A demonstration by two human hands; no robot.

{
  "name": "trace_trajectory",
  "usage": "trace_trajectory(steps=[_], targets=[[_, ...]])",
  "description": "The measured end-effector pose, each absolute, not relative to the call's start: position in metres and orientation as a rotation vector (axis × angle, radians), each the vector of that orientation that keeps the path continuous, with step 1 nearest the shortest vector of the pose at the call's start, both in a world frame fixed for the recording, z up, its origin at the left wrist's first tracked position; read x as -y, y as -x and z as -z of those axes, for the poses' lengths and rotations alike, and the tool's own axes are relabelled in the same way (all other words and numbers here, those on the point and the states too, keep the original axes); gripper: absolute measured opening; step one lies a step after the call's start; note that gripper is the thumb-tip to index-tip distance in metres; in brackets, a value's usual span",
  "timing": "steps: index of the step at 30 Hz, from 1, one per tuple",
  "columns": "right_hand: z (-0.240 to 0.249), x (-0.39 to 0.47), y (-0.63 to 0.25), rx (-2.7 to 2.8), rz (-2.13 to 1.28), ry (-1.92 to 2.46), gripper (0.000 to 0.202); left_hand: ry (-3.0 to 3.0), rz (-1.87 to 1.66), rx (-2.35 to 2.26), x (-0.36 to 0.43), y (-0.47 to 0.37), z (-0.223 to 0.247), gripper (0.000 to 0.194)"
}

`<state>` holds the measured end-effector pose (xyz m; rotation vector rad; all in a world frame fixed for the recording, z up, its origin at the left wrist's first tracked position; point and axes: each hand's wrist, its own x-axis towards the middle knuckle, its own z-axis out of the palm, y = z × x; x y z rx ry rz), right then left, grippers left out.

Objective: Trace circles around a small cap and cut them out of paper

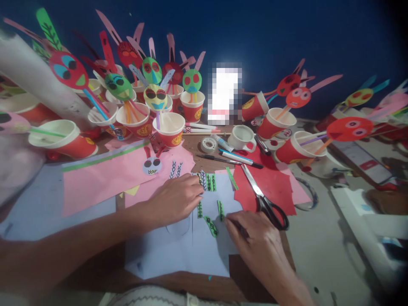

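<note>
Reading a clock on the pale sheet [178, 255], the left hand [178, 195] lay at twelve, fingers narrow and bunched over the end of a row of patterned strips; whether they pinched one, I couldn't tell! The right hand [255, 233] sat at three, fingers curled under, the index tip just beside a green strip [220, 210]; any hold there was hidden too; that strip lay at one o'clock, between the hands, with a tilted leaf-shaped piece [211, 226] near it; scissors [262, 200] spread at two, on red paper [283, 191]; a mug [241, 138] stood at one; a lilac face [152, 165] lay at eleven.
</note>
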<state>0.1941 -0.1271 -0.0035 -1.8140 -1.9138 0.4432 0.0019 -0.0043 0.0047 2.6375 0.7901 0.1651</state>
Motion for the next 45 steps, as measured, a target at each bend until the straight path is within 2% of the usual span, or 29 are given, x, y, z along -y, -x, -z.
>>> trace_trajectory(steps=[7,15,20,27,45], targets=[[0.002,0.117,-0.202,2.026,-0.285,1.738,0.021,-2.678,-0.427,-0.651,0.005,-0.003,-0.008,0.021],[0.005,0.127,-0.203,2.135,-0.195,1.642,0.024,-2.671,-0.495,-0.513,0.009,-0.005,-0.008,0.021],[0.003,0.12,-0.215,2.138,-0.107,1.692,0.023,-2.708,-0.4,-0.287,0.024,-0.01,-0.007,0.024],[-0.002,0.096,-0.222,2.205,0.019,1.657,0.023,-2.779,-0.221,-0.294,0.037,-0.012,-0.001,0.052],[0.007,0.067,-0.214,2.595,0.015,1.494,0.024,-2.797,-0.197,-0.323,0.035,-0.012,-0.001,0.053]])
